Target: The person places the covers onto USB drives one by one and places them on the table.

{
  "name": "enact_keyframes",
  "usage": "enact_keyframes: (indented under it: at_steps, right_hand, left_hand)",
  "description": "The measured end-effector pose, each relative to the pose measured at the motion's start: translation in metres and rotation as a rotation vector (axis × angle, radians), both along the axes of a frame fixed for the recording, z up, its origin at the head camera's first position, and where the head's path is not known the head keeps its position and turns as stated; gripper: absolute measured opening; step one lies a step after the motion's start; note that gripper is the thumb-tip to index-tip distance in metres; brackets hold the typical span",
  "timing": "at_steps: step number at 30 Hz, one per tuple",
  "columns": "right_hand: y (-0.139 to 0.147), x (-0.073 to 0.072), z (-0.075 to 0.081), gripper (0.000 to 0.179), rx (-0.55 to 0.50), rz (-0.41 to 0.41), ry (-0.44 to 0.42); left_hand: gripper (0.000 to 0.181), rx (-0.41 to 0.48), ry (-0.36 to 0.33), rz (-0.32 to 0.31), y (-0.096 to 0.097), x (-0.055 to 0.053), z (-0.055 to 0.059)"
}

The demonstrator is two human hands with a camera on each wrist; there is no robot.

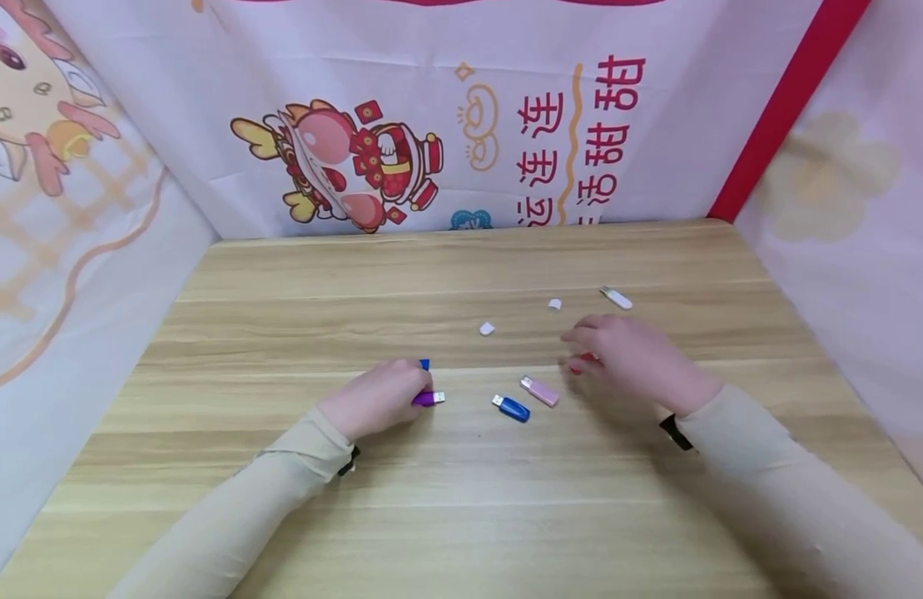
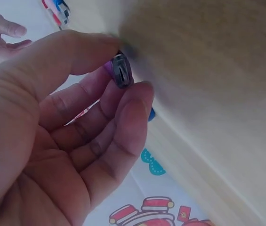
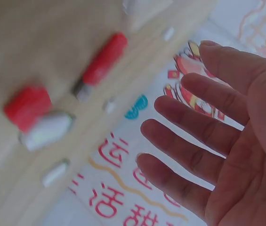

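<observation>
Seen from beside the table (image 1: 371,516), the work appears part-way. Right hand (image 1: 629,353): fingers extended, nothing gripped, near the red USB drive (image 3: 105,59). Left hand (image 1: 379,395): pinching the purple USB drive (image 1: 429,399) between thumb and fingers. Between the hands: pink drive (image 1: 540,392), blue drive (image 1: 513,408). All four drives lack caps. Loose parts: red cap (image 3: 28,106) near the right hand; a white cap (image 1: 487,329) and second white cap (image 1: 554,304) beyond the hands. By my judgement, any capping is outstanding.

The left grip (image 1: 377,399) partly hides the purple stick (image 1: 426,399) — the red stick (image 3: 103,61) is blurred.
</observation>
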State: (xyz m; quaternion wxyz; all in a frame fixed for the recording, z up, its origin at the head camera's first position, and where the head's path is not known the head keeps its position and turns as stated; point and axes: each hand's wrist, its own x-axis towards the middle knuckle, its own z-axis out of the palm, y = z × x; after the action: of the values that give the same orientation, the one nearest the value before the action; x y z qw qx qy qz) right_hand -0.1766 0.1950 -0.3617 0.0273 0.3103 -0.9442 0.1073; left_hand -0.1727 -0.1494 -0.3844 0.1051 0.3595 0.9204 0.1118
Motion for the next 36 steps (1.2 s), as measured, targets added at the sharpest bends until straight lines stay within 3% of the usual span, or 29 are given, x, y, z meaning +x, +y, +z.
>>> enact_keyframes:
  at_steps: [5,10,18,21,28,36]
  right_hand:
    - [0.011,-0.003,0.02,0.04,0.021,-0.055,-0.005]
    - [0.02,-0.005,0.031,0.042,0.061,-0.099,0.018]
    - [0.026,-0.007,0.028,0.036,0.082,-0.069,0.036]
    - [0.022,-0.006,0.024,0.036,0.097,-0.066,0.017]
    - [0.0,-0.008,0.017,0.038,0.119,-0.094,-0.065]
    - [-0.018,-0.013,0.009,0.033,0.077,-0.004,-0.051]
  left_hand:
    - [0.019,-0.005,0.016,0.001,0.001,0.001,0.009]
    - [0.01,0.013,0.034,-0.004,0.0,0.002,0.026]
    - [0.01,-0.009,0.016,0.043,-0.007,-0.001,0.06]
    - [0.01,-0.019,0.014,0.067,-0.012,-0.003,0.069]
    - [0.013,-0.024,0.032,0.082,-0.033,-0.002,0.07]
    - [0.012,-0.016,0.053,0.09,-0.053,0.004,0.067]
